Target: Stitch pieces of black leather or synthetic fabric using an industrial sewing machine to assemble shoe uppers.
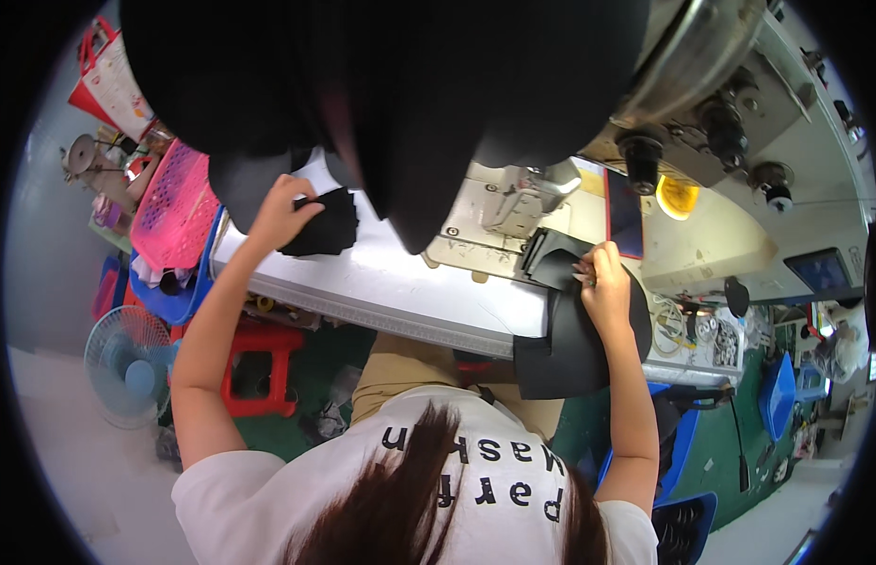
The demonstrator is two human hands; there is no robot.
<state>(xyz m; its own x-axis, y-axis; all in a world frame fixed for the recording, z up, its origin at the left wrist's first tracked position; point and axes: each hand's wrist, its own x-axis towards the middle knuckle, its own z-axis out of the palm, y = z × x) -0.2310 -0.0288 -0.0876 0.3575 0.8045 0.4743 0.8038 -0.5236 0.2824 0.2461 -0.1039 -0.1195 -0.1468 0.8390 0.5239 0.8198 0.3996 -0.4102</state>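
seemingly midway, pinching a black stack (330,228) left of the sewing machine (530,200) with the left hand (282,212), curling the right hand (605,287) at black panels (574,344) to that machine's right, unable to tell grip there or done from remaining.

L hand (285,215): 1; R hand (603,285): 1; tot. 2. Blk pile (329,228) by L: 1, no. of pcs. unclear. Blk pcs. (581,344) by R: several, exact no. unclear. Desk (386,278): 1. Sewing mach. (532,202): 1. Blue fan (127,363): 1. Red stool (268,339): min. 1. Pink basket (174,212): min. 1. Red/wht bag (118,89): 1.
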